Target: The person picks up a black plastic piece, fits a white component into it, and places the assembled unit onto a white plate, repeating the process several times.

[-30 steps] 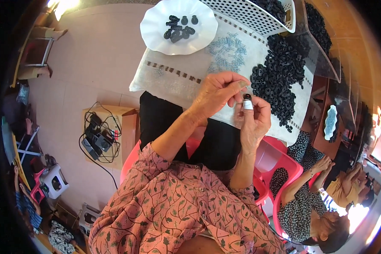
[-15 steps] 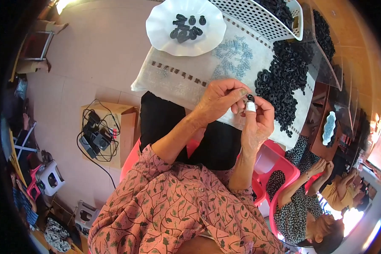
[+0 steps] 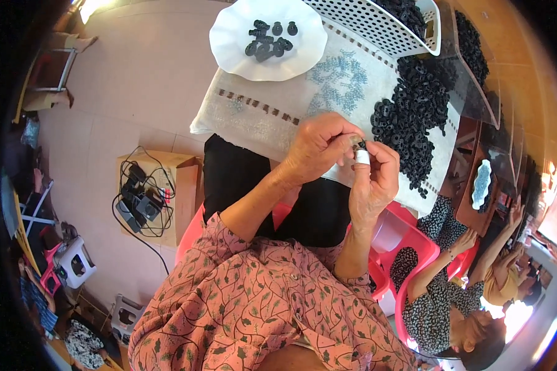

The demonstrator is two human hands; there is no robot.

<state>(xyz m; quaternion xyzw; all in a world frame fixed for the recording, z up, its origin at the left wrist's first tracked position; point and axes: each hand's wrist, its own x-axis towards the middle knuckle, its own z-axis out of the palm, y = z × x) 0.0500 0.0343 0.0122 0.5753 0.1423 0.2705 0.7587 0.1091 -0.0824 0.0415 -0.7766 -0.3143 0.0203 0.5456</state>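
My left hand (image 3: 319, 145) pinches at a small black piece (image 3: 360, 144) between both hands, its fingertips meeting those of my right hand. My right hand (image 3: 372, 179), with white wrap round the thumb, grips that piece from the right. Just beyond them on a white cloth-covered table (image 3: 254, 117) lies a large heap of small black pieces (image 3: 414, 111). A scalloped white plate (image 3: 241, 59) at the top holds several black pieces (image 3: 261, 46).
A perforated white basket (image 3: 396, 34) of black pieces and clear panels (image 3: 470, 86) stand right. A cardboard box (image 3: 185, 185) with cables sits low left. Pink chairs (image 3: 396, 232) are beside me. Co-workers (image 3: 445, 309) sit at right; other people (image 3: 83, 340) are at left.
My hands have drawn closer together round the small black piece, the left fingertips now on it. A co-worker at the right has raised an arm.
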